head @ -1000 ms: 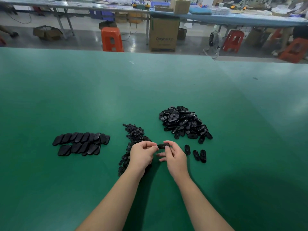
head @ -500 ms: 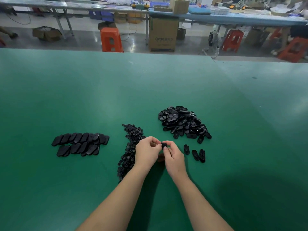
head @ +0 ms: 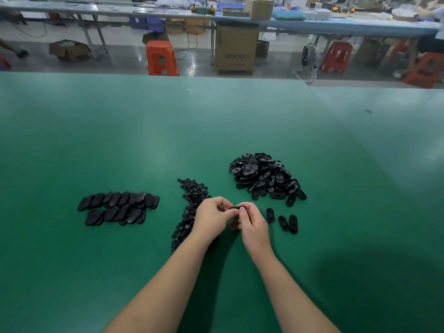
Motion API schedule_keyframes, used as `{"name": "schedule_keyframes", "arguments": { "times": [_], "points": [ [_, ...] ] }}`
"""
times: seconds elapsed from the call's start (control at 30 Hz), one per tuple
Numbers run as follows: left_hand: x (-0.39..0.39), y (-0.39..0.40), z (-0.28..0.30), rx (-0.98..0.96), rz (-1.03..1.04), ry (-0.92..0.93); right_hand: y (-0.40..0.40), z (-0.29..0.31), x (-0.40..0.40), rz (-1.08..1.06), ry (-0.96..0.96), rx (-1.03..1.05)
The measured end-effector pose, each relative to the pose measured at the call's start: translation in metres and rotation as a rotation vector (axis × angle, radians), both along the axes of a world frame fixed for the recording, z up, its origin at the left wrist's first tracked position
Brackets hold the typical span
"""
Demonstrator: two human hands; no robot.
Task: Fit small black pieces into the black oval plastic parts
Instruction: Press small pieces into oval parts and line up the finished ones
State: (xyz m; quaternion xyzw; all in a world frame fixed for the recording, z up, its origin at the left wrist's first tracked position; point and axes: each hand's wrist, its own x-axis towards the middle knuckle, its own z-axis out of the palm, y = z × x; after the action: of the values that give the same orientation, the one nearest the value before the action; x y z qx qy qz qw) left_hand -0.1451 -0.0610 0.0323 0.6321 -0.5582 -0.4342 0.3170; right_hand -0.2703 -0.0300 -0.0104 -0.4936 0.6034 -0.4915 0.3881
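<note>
Both hands now closed together over table: my left hand (head: 211,213) and right hand (head: 249,218) pinching one black oval plastic part (head: 237,208). Oval turned flat since a moment ago; small black piece hidden, probably being pressed in.

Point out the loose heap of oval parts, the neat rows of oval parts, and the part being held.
Heap of oval parts (head: 264,179), head view, middle of the pile.
Rows of oval parts (head: 119,207), head view, centre of the rows.
Held oval part (head: 237,208), head view, top edge between the fingers.
</note>
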Motion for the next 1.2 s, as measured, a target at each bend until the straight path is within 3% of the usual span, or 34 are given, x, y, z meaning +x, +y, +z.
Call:
{"name": "schedule_keyframes", "arguments": {
  "times": [0.5, 0.9, 1.2],
  "points": [
    [-0.003, 0.004, -0.002, 0.025, 0.014, 0.031, 0.001, 0.0, -0.002, 0.003, 0.018, 0.019],
    [-0.013, 0.01, -0.005, -0.001, 0.07, -0.054, 0.001, -0.001, -0.002, -0.013, -0.061, 0.027],
    [-0.014, 0.016, -0.008, -0.17, -0.061, -0.224, -0.001, -0.003, -0.003, -0.039, -0.044, 0.043]
  ]
}}
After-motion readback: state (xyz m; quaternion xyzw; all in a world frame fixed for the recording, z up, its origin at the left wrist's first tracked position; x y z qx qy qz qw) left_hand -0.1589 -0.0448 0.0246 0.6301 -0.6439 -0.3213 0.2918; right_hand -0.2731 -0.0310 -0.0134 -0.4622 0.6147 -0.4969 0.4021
